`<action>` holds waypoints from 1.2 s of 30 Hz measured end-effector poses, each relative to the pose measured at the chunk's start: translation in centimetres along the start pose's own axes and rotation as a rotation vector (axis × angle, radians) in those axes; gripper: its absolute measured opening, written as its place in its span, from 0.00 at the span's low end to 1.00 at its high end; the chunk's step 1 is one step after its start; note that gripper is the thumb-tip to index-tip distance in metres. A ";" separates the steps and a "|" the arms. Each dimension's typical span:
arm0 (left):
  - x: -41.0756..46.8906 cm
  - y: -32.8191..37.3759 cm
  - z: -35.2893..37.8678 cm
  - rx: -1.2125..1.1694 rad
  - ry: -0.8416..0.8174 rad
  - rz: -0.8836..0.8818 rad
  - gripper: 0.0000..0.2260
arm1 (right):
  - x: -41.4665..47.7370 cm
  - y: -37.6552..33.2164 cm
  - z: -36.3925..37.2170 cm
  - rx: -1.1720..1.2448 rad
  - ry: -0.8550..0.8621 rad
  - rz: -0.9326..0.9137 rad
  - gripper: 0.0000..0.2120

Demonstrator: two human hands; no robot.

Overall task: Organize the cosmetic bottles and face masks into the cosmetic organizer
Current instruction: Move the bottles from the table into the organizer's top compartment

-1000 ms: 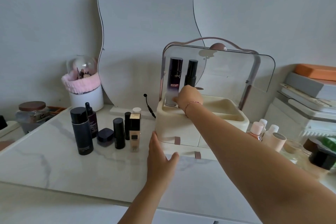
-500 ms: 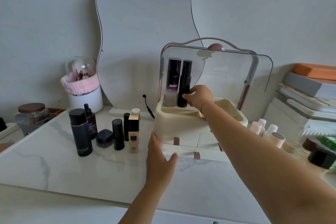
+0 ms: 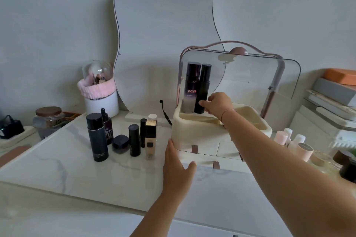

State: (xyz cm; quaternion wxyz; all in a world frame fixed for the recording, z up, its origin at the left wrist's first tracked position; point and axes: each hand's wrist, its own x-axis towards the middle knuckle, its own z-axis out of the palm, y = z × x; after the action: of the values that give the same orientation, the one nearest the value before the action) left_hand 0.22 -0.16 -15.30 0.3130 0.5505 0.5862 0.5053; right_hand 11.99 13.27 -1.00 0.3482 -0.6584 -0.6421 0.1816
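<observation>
Gently stand the black bottle (image 3: 203,90), pinched by the right grip (image 3: 219,104), upright; open left grip (image 3: 176,167) steadies the organizer (image 3: 192,134).

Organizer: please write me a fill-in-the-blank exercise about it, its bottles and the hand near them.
1. The organizer holds ____ bottles.
2. The right hand holds the black bottle, not the ____ one.
3. The clear lid stands ____.
Missing words: two; purple; open.
</observation>
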 end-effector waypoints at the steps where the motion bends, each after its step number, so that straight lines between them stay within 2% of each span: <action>1: 0.0 0.1 0.0 -0.006 -0.007 -0.002 0.39 | -0.3 -0.1 -0.2 0.019 0.012 -0.003 0.21; 3: -0.3 0.4 -0.3 -0.044 -0.033 -0.010 0.39 | -2.2 -0.5 -1.0 0.118 0.084 -0.054 0.24; 6: -2.2 0.8 -1.6 -0.093 -0.031 -0.028 0.35 | -8.7 -0.6 -2.1 0.289 0.294 -0.259 0.15; 8: -4.3 0.7 -3.4 -0.117 0.076 0.027 0.26 | -13.7 0.5 -1.8 0.335 0.337 -0.376 0.09; 11: -5.7 0.2 -7.7 -0.152 0.444 0.072 0.11 | -17.6 4.2 1.3 0.350 0.149 -0.323 0.05; 13: -4.6 -0.7 -11.0 -0.121 0.686 0.069 0.11 | -18.3 7.0 3.6 0.370 -0.010 -0.215 0.05; 15: -2.5 -1.9 -13.7 -0.050 0.766 0.049 0.17 | -18.6 8.8 4.7 0.347 -0.111 -0.156 0.05; 18: 0.6 -3.5 -16.0 0.075 0.686 0.011 0.24 | -18.6 9.6 4.7 0.395 -0.165 -0.099 0.04; 20: 2.1 -4.4 -16.7 0.102 0.618 -0.009 0.26 | -18.7 9.5 4.4 0.440 -0.166 -0.083 0.04; 29: 3.6 -6.2 -18.2 0.171 0.540 -0.116 0.15 | -18.8 9.5 4.7 0.440 -0.176 -0.074 0.05; 33: 0.2 -3.5 -17.5 0.115 0.515 -0.027 0.15 | -19.5 8.9 4.4 0.488 -0.143 -0.086 0.06; 36: -4.0 0.6 -15.3 0.030 0.354 0.126 0.15 | -21.3 5.9 3.5 0.601 -0.167 -0.191 0.09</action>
State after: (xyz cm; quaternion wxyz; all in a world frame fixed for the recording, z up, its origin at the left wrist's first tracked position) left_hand -12.90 -7.83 -10.97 0.1641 0.4934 0.6040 0.6040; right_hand 11.48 -6.20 -11.91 0.4886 -0.4460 -0.6448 0.3828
